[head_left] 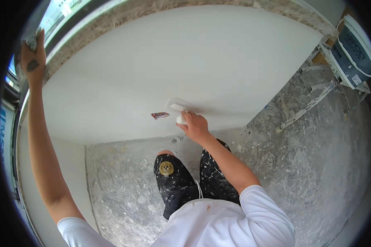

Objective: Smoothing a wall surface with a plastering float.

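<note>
My right hand point(196, 125) grips the white handle of a putty knife point(178, 106) whose blade lies flat against the white wall point(185, 57) below a window sill. My left hand point(32, 55) is stretched up to the far left and rests on the stone window sill point(111, 22), fingers curled over its edge. A small coloured sticker or scrap point(160, 115) sits on the wall just left of the knife. My black paint-spattered shorts point(181, 181) and white shirt show below.
A white paint bucket point(356, 49) stands at the upper right on a paint-stained metal stand point(317, 94). The concrete floor point(309, 164) is splashed with plaster. A window point(66, 10) runs above the sill; a side wall point(49, 206) stands at the left.
</note>
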The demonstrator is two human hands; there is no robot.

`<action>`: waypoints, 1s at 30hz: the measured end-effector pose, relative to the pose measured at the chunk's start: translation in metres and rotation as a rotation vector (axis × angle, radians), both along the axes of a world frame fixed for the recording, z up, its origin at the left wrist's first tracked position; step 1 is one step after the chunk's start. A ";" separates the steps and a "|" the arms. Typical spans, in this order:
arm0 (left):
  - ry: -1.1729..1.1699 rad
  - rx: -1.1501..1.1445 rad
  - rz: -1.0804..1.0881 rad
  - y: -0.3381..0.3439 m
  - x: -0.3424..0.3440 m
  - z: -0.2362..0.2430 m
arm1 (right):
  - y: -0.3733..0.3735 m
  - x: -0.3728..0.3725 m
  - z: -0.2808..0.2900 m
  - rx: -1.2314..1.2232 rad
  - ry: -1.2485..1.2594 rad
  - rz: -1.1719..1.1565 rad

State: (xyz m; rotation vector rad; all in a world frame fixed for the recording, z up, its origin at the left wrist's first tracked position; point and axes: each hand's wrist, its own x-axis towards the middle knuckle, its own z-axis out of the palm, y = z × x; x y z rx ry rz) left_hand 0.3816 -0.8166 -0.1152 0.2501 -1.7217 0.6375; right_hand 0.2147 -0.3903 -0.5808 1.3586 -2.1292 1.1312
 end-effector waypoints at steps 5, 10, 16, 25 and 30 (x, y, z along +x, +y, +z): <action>0.097 0.061 -0.109 0.073 -0.039 -0.008 | 0.156 -0.030 -0.064 -0.166 -0.150 -0.370; 0.114 0.056 -0.221 0.074 -0.029 -0.020 | 0.279 -0.002 -0.049 -0.173 -0.118 -0.616; 0.125 0.080 -0.265 0.078 -0.029 -0.023 | 0.284 0.057 -0.083 -0.365 -0.406 -0.889; 0.146 0.125 -0.322 0.094 -0.028 -0.017 | 0.246 0.067 -0.082 -0.247 -0.271 -0.755; 0.195 0.107 -0.246 0.073 -0.026 -0.024 | 0.217 0.091 -0.077 -0.077 -0.289 -0.641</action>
